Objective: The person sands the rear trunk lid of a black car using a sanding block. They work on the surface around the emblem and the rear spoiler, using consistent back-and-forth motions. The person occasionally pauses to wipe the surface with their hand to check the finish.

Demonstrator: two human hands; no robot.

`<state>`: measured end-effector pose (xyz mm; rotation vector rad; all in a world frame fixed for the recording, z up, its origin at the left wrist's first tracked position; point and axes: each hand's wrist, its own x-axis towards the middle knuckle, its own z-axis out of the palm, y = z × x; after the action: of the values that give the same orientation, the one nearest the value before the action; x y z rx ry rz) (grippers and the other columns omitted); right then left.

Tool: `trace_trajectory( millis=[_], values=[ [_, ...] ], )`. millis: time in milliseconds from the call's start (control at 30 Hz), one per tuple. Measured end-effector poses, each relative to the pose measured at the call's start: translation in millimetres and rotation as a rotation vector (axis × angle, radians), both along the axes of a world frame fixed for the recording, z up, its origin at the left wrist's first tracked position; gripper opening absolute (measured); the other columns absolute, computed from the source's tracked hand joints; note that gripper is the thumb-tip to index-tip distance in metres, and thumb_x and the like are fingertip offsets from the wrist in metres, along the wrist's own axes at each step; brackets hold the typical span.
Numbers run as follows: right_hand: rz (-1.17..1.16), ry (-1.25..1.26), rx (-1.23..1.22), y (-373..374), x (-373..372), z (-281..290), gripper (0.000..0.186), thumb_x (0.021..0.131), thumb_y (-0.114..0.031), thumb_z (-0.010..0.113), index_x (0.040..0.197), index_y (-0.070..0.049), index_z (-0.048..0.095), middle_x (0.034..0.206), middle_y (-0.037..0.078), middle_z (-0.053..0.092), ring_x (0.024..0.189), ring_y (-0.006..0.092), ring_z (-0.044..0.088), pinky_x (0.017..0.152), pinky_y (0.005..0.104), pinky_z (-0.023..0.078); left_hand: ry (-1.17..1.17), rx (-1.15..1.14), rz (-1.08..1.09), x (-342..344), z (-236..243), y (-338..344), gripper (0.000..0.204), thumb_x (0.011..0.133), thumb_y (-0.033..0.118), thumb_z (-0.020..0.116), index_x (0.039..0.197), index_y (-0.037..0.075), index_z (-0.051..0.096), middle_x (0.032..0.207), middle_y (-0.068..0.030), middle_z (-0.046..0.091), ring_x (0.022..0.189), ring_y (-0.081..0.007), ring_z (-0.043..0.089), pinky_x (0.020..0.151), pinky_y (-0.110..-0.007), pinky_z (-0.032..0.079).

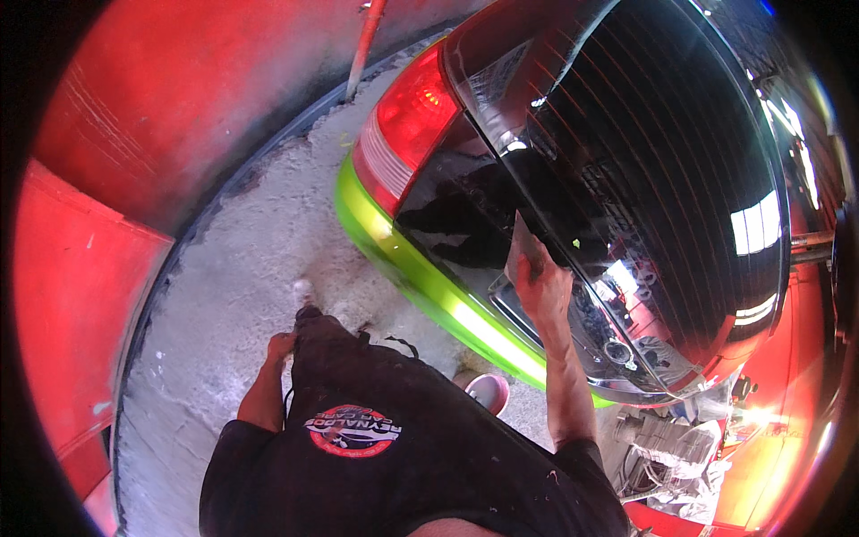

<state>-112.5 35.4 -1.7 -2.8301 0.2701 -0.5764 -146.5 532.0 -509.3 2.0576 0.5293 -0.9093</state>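
My right hand [543, 291] is closed on a thin, flat, greyish piece [522, 243] with a pointed upper corner; its exact kind does not show. It is held over the glossy black tailgate [461, 201] of a car, beside the recessed plate area. Whether the piece touches the paint I cannot tell. My left hand [282, 345] is down at my left side against the dark shirt [358, 376], its fingers partly hidden. Below the tailgate runs a lime green bumper [429, 300], with a red and clear tail light [403, 130] at its left end.
The dark rear window [644, 134] fills the upper right. Red walls [170, 107] curve along the left, with a red pole [365, 49] at the back. A round container [489, 392] stands on the rough grey floor [233, 268]. Cluttered items [676, 456] lie at lower right.
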Motion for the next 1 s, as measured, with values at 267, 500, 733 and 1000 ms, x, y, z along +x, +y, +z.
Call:
trace_trajectory(
  millis=[267,500,733,1000],
  values=[
    [0.043,0.004,0.007,-1.4,15.5,1.0,0.039,0.089,-0.019,0.064,0.126,-0.007,0.067,0.084,0.026,0.07,0.078,0.0427,0.072,0.072,0.0477,0.057,0.042,0.02,0.05,3.0,12.3,-11.9,0.054,0.089,0.054,0.063,0.109,0.006,0.075,0.115,-0.0205,0.072,0.111,-0.036,0.067,0.095,-0.045,0.051],
    [0.024,0.058,0.007,18.6,43.2,-4.9,0.04,0.089,-0.022,0.062,0.127,-0.009,0.067,0.081,0.026,0.07,0.076,0.0441,0.07,0.071,0.0485,0.057,0.032,0.038,-0.009,-3.0,-19.9,-3.2,0.055,0.089,0.054,0.062,0.109,0.004,0.075,0.113,-0.0211,0.072,0.112,-0.0366,0.068,0.093,-0.046,0.052],
    [0.05,0.017,0.023,26.5,57.8,-9.4,0.04,0.089,-0.02,0.063,0.126,-0.008,0.067,0.075,0.026,0.068,0.067,0.0433,0.069,0.065,0.0506,0.057,-0.069,0.067,-0.067,6.8,21.1,-23.7,0.062,0.089,0.06,0.056,0.109,0.005,0.075,0.113,-0.0231,0.072,0.113,-0.0383,0.067,0.093,-0.048,0.052],
    [0.07,-0.007,-0.028,27.6,63.4,-14.5,0.04,0.089,-0.019,0.062,0.126,-0.006,0.067,0.075,0.028,0.067,0.067,0.0433,0.069,0.065,0.0509,0.057,0.051,0.093,-0.1,-10.4,3.5,-2.3,0.06,0.088,0.059,0.06,0.109,0.005,0.076,0.111,-0.022,0.073,0.107,-0.0381,0.069,0.092,-0.047,0.053]
  ],
)
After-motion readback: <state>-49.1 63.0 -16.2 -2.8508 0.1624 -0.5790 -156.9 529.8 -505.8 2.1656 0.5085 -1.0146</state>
